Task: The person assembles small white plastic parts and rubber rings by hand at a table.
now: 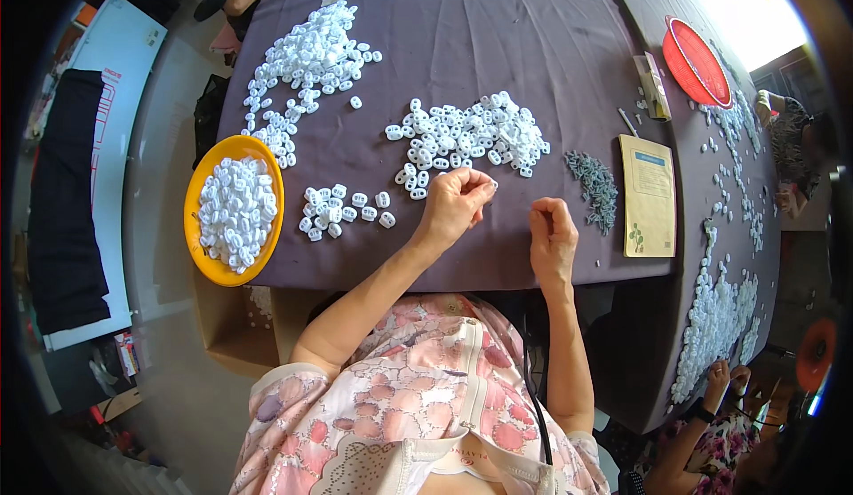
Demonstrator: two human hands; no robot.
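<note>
My left hand (455,208) is closed in a pinch just in front of the middle heap of small white oval plastic pieces (520,131). A bit of white shows at its fingertips, apparently one such piece, mostly covered by the fingers. To the right, my right hand (553,235) hovers over the cloth with curled fingers; what they hold, if anything, is hidden. Close beside it lies a pile of tiny slender grey pieces (593,188). A smaller group of white pieces (333,211) sits left of my left forearm.
An orange bowl (277,197) full of white pieces stands at the table's left edge, below another large heap (311,51). Right of the grey pile lies a yellow-brown packet (649,202). A red basket (697,64) and scattered white pieces occupy the right table, where another person's hands (724,379) work.
</note>
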